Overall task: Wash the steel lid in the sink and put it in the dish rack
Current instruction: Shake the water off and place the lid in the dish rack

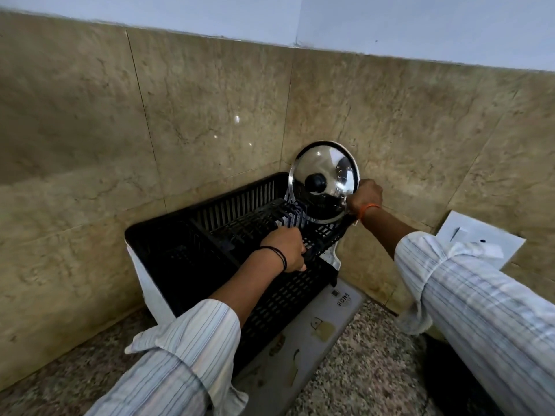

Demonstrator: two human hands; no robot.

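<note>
The lid [324, 183] stands on edge at the rack's [186, 253] 2 o'clock corner, right hand [365, 196] clamped on its rim. Left hand [285, 250] grips the rack's inner tray. Best seat the rim between slats, leaning on the wall, before letting go.

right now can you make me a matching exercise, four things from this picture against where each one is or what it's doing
Things
1. steel lid
2. left hand
3. right hand
4. printed mat

States
A. lies under the dish rack
B. grips the rack's front rim
C. stands on edge at the rack's far end
D. holds the lid's rim

Pairs: 1-C, 2-B, 3-D, 4-A
</note>
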